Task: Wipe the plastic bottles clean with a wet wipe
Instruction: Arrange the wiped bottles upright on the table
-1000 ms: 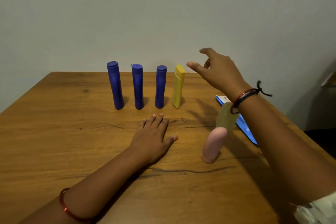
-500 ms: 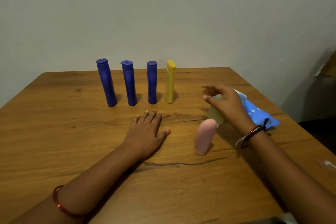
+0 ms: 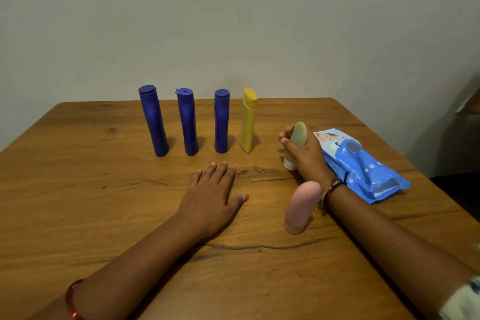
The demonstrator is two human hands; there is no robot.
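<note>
Three blue bottles and a yellow bottle stand upright in a row at the back of the wooden table. My right hand grips a pale green bottle with a white cap, standing on the table right of the row. A pink bottle stands just in front of that hand's wrist. My left hand rests flat on the table, fingers spread, holding nothing. A blue wet wipe pack lies right of my right hand.
The table's back edge meets a plain wall behind the bottles. The right table edge runs just past the wipe pack, with a dark floor beyond it.
My right hand came down from above the table and closed round the pale green bottle. The view shifted, bringing the wipe pack fully into sight. My left hand stayed flat.
</note>
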